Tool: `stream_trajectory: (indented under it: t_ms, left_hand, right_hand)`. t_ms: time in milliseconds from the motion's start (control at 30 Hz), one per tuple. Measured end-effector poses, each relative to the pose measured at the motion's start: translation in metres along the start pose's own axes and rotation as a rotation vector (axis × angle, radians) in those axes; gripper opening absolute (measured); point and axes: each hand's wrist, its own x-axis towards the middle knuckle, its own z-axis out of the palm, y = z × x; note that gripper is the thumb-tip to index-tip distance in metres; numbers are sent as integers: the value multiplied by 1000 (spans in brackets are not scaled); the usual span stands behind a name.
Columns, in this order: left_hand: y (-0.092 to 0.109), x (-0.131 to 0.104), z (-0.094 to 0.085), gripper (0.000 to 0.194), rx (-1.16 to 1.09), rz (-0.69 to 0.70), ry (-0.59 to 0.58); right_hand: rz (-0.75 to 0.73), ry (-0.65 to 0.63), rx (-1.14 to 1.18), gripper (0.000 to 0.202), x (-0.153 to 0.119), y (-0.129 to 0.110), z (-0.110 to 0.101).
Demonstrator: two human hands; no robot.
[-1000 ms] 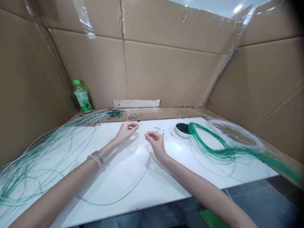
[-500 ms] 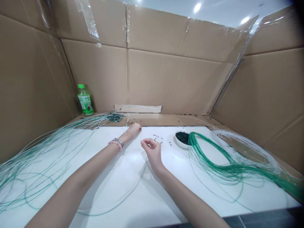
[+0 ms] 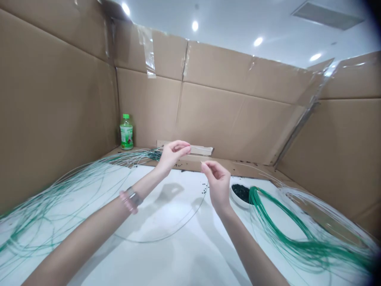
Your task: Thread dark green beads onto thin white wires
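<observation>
Both hands were raised above the white desk. The right hand had its thumb and forefinger pinched together on the end of a single thin green wire, whose tip poked out just left of the fingertips. From that pinch the wire dropped behind the hand and swept in one long loop across the desk, toward the near left, under the left forearm. The left hand was held higher and farther left, its fingers curled with thumb and forefinger closed; whether they clamped a bead was too small to tell. The two hands were near each other but apart, with a small gap between their fingertips.

One white dish of dark beads sat on the desk just right of the right hand, partly hidden by it. A few loose beads lay scattered on the desk left of the dish, too small to count. One bundle of green wires curled from the dish's right edge toward the near right. A second spread of wires fanned across the left of the desk, their far ends gathered near the back wall. One green-capped bottle stood upright in the far left corner, against the cardboard walls that enclosed the desk on three sides. One bracelet circled the left wrist.
</observation>
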Motion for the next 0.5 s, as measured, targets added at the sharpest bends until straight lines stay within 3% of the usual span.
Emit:
stream_trajectory:
  t_ms: [100,233,333,500]
  left_hand:
    - [50,-28,-12,25,-226,88,73]
    - [85,-57,-22,13,-491,157,103]
    - [95,-66,-25,9,-707,121,49]
    - [104,-70,-26,1,-750,153,-53]
  right_hand:
    - [-125,-100,45,10,14,-49,20]
    - [-287,-160,80,6,11,-96,43]
    - [-388,-144,24,7,0,-108,52]
    - [-420,-187,6,12,-10,-104,58]
